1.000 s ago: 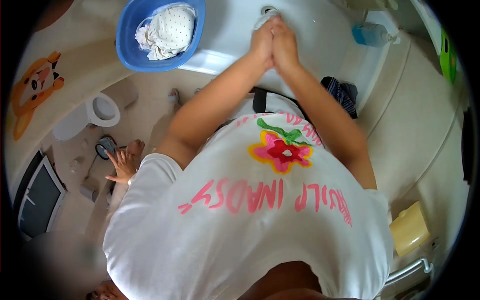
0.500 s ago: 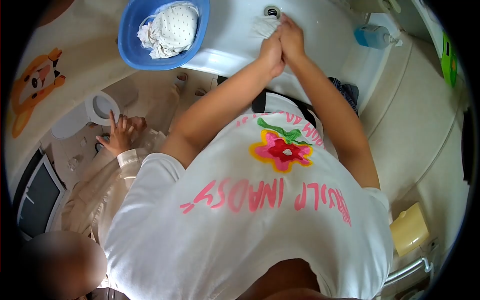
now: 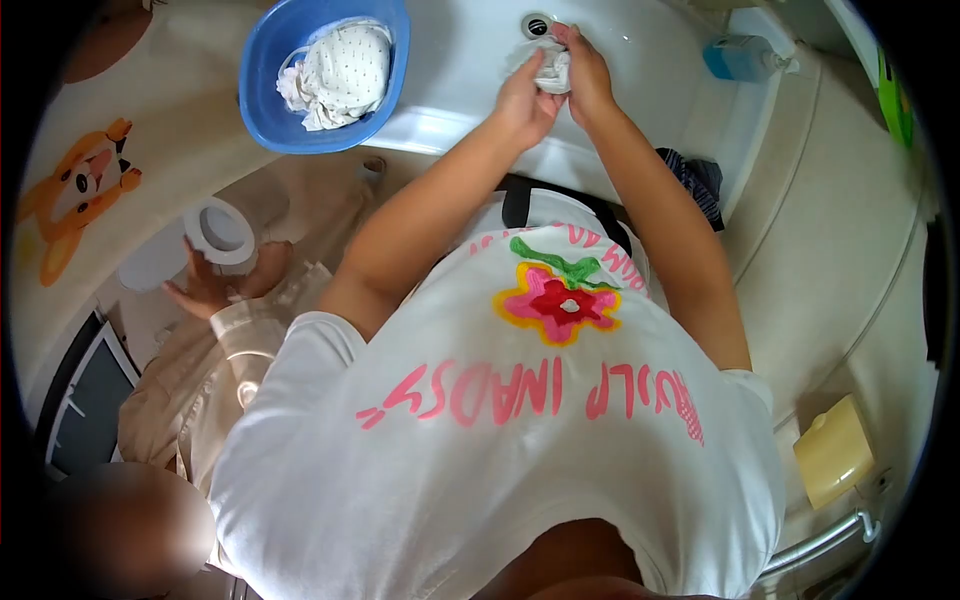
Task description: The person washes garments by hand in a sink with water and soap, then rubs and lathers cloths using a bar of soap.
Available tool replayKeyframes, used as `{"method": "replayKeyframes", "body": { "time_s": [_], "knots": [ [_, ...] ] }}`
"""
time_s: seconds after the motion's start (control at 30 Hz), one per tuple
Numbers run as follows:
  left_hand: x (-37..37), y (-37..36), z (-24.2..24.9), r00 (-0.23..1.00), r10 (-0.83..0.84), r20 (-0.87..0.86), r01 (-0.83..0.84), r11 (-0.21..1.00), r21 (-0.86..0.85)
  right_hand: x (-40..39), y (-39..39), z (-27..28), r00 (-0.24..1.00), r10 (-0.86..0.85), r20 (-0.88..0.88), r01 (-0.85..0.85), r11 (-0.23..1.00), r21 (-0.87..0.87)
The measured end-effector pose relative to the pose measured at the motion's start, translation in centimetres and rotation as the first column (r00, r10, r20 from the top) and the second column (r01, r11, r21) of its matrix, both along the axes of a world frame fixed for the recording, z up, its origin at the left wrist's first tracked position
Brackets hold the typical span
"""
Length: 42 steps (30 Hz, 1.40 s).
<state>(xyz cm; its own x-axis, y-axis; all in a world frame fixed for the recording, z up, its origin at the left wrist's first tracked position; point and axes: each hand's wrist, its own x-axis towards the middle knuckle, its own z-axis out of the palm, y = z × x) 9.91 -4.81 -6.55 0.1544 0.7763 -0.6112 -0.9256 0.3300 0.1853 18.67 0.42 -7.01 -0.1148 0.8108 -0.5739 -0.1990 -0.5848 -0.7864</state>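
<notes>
A bunched white cloth [image 3: 552, 72] is held between both hands over the white sink, just in front of the drain. My left hand [image 3: 527, 103] is closed on the cloth's near left side, its thumb along the top. My right hand [image 3: 588, 75] grips it from the right, with the fingers partly hidden behind it. Something pinkish shows at the right fingertips, too small to make out. To the left, a blue basin [image 3: 257, 118] sits on the sink's edge and contains a white dotted cloth [image 3: 350, 70].
The sink [image 3: 660, 120] has a round drain [image 3: 538, 26]. A bottle of blue liquid [image 3: 738, 60] stands at its right edge. Dark striped fabric [image 3: 692, 185] hangs at the near rim. At the left are another person's hand [image 3: 203, 290] and a toilet [image 3: 222, 232].
The cloth hung loose and flat beyond the hands; now it is gathered into a wad between them. My left hand has shifted left and turned, and the hands are farther apart.
</notes>
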Motion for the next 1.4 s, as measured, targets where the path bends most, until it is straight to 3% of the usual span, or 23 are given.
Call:
{"method": "replayKeyframes", "body": {
  "time_s": [0.1, 0.13, 0.23, 0.33, 0.37, 0.43, 0.47, 0.57, 0.67, 0.87, 0.93, 0.97, 1.07, 1.17, 1.2, 1.3, 1.33, 1.4],
  "knots": [
    [-1.8, -0.2, 0.6, 0.997, 0.025, 0.068, -0.028, 0.998, 0.048, 0.8, -1.1, 0.6, 0.998, -0.055, -0.041, 0.058, 0.995, 0.080],
    [-2.1, -0.2, 0.7, 0.998, 0.019, 0.052, -0.021, 0.999, 0.034, 1.3, -1.4, 1.0, 0.989, -0.090, -0.115, 0.088, 0.996, -0.024],
    [-1.9, 0.0, 1.7, 0.998, -0.015, -0.059, 0.024, 0.988, 0.153, 2.5, -1.7, 2.9, 0.856, -0.138, -0.499, -0.051, 0.936, -0.348],
    [-1.8, -0.1, 3.4, 0.949, -0.084, -0.303, 0.165, 0.953, 0.254, 2.3, -2.8, 4.7, 0.850, -0.097, -0.518, -0.107, 0.931, -0.349],
    [-1.9, -0.1, 3.7, 0.843, -0.162, -0.512, 0.306, 0.929, 0.210, 2.5, -3.0, 4.4, 0.845, -0.066, -0.531, -0.114, 0.948, -0.298],
    [-2.2, 0.0, 4.1, 0.485, -0.269, -0.832, 0.531, 0.847, 0.036, 3.7, -3.7, 3.5, 0.833, -0.001, -0.553, -0.126, 0.973, -0.192],
    [-2.6, 0.0, 3.9, 0.470, -0.303, -0.829, 0.572, 0.820, 0.024, 4.4, -3.7, 3.2, 0.837, -0.023, -0.546, -0.101, 0.975, -0.197],
    [-2.5, 0.1, 3.3, 0.790, -0.227, -0.570, 0.302, 0.953, 0.038, 5.4, -4.4, 4.1, 0.855, -0.102, -0.509, -0.016, 0.975, -0.221],
    [-2.4, 0.7, 2.9, 0.991, -0.075, -0.112, 0.078, 0.997, 0.025, 5.5, -4.9, 5.8, 0.880, -0.131, -0.457, 0.039, 0.978, -0.206],
    [-2.3, 2.4, 2.7, 0.994, 0.108, -0.016, -0.110, 0.985, -0.132, 5.5, -6.1, 8.0, 0.949, -0.067, -0.308, 0.050, 0.997, -0.061],
    [-2.5, 2.5, 2.1, 0.994, 0.026, 0.105, -0.029, 0.999, 0.032, 4.3, -6.1, 8.7, 0.972, -0.107, -0.207, 0.122, 0.991, 0.060],
    [-2.7, 2.5, 1.6, 0.987, -0.021, 0.162, 0.002, 0.993, 0.114, 3.5, -5.9, 8.5, 0.947, -0.183, -0.264, 0.206, 0.977, 0.062],
    [-1.3, 1.6, 4.6, 0.977, -0.167, 0.132, 0.150, 0.980, 0.131, 1.0, -4.6, 5.6, 0.856, -0.336, -0.394, 0.392, 0.917, 0.069],
    [-1.2, 1.1, 6.5, 0.935, -0.223, -0.277, 0.250, 0.966, 0.064, -2.8, -5.4, 6.5, 0.861, -0.423, -0.284, 0.457, 0.887, 0.063],
    [-2.5, 1.4, 8.1, 0.910, -0.275, -0.309, 0.287, 0.958, -0.005, -4.4, -6.9, 8.3, 0.920, -0.358, -0.162, 0.378, 0.918, 0.121],
    [-3.4, 0.7, 6.6, 0.815, -0.198, -0.545, 0.317, 0.939, 0.132, -5.8, -7.8, 7.2, 0.920, -0.391, -0.034, 0.386, 0.885, 0.261],
    [-3.5, -0.5, 8.0, 0.762, -0.194, -0.618, 0.381, 0.906, 0.184, -6.4, -7.2, 9.8, 0.876, -0.476, -0.074, 0.481, 0.859, 0.175],
    [-3.0, -1.3, 8.1, 0.693, -0.137, -0.707, 0.426, 0.870, 0.250, -5.2, -5.9, 8.5, 0.847, -0.522, -0.105, 0.532, 0.830, 0.167]
  ]
}}
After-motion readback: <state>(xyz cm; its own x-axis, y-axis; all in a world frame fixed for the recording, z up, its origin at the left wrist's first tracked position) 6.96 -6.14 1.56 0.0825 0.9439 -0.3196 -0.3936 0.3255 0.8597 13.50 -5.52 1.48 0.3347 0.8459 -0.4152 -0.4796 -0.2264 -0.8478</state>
